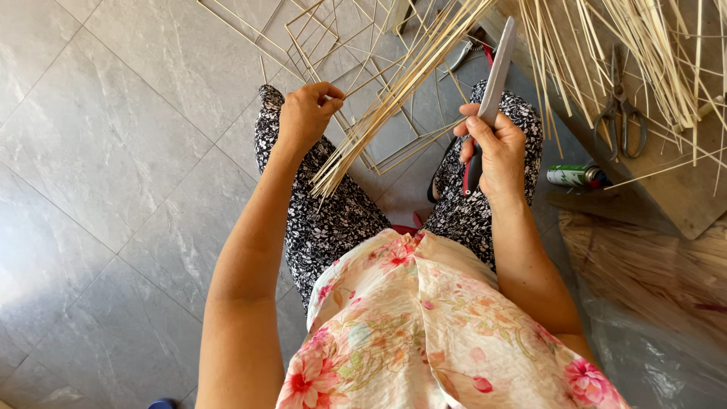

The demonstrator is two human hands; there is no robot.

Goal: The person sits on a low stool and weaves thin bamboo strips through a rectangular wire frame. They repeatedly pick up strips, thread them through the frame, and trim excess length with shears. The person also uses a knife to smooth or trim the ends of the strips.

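Note:
My left hand (pixel 305 113) pinches a thin pale bamboo strip over my left knee, next to a bundle of bamboo strips (pixel 394 95) that slants down across my lap. My right hand (pixel 496 148) grips a long knife (pixel 494 79) with a grey blade pointing up and a dark handle below the fist. The blade stands just right of the bundle. I sit in black-and-white patterned trousers and a flowered top.
Thin stick frames (pixel 318 30) lie on the grey tiled floor ahead. A wooden board (pixel 666 182) at the right carries scissors (pixel 622 113) and more strips. A green can (pixel 575 176), pliers (pixel 463 54) and a plastic-covered pile (pixel 651 280) lie nearby.

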